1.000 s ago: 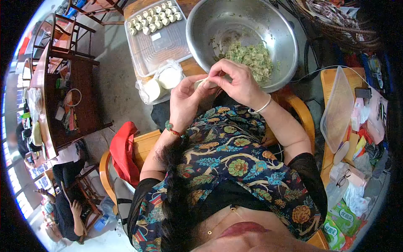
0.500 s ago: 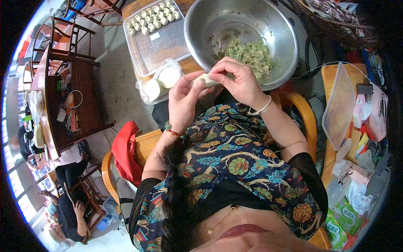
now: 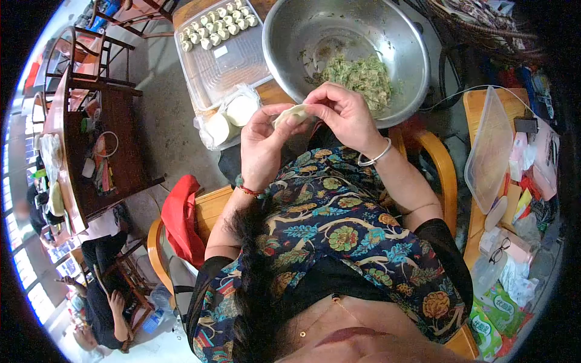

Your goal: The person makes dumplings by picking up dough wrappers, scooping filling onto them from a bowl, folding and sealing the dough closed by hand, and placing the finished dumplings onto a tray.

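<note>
Between my two hands is a pale folded dumpling (image 3: 292, 115), held in front of the large steel bowl (image 3: 417, 91). My left hand (image 3: 264, 136) grips its left end, thumb against the near side. The fingertips of my right hand (image 3: 342, 118) pinch its right end. Green minced filling (image 3: 360, 78) lies in the bowl just beyond my right hand. Round white dumpling wrappers (image 3: 242, 110) are stacked in a plastic bag beside my left hand. Farther back, a clear plastic tray (image 3: 206, 78) carries rows of finished dumplings (image 3: 209, 27) at its far end.
A wooden chair arm (image 3: 442, 163) curves at my right, and a red cloth (image 3: 181, 212) hangs on the left arm. At the right, a side table holds a clear lid (image 3: 489, 151), glasses (image 3: 500, 251) and packets. Another person (image 3: 106, 308) sits at far left.
The dumpling has turned slightly in my fingers, and its folded edge now shows more. Both hands stay in nearly the same place.
</note>
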`<move>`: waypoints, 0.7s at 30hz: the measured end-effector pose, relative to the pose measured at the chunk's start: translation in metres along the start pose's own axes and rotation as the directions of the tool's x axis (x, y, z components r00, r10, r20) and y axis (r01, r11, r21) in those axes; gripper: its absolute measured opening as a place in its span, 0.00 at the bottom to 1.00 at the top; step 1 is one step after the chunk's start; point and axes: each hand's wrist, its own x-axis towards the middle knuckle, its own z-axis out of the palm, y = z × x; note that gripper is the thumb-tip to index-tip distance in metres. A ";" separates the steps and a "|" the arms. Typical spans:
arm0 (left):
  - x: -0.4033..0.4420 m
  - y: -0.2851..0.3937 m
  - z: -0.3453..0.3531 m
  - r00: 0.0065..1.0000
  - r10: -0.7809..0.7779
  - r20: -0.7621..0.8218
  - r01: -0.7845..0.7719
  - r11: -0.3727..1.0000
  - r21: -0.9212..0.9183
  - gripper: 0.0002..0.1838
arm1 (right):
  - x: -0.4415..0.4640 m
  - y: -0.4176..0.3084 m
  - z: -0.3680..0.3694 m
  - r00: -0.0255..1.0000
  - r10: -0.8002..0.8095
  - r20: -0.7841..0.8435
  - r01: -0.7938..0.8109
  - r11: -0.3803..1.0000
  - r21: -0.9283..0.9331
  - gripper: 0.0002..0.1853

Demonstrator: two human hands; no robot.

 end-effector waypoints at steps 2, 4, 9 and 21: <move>0.000 0.005 0.003 1.000 -0.019 0.011 0.019 0.999 0.026 0.12 | 0.000 -0.003 0.000 1.000 -0.023 0.013 0.023 0.999 -0.049 0.04; 0.000 0.006 0.003 0.999 -0.035 0.020 0.034 0.998 0.051 0.13 | 0.001 -0.002 0.000 0.999 -0.011 0.032 0.011 1.000 -0.010 0.05; 0.003 0.002 0.000 0.999 -0.041 -0.020 0.041 0.999 -0.001 0.13 | 0.003 0.002 0.006 0.998 0.068 -0.006 -0.061 0.917 0.395 0.07; 0.003 0.005 -0.001 1.000 0.004 0.001 -0.004 0.983 0.183 0.08 | -0.002 -0.007 -0.001 0.993 -0.041 0.110 0.033 0.997 0.069 0.06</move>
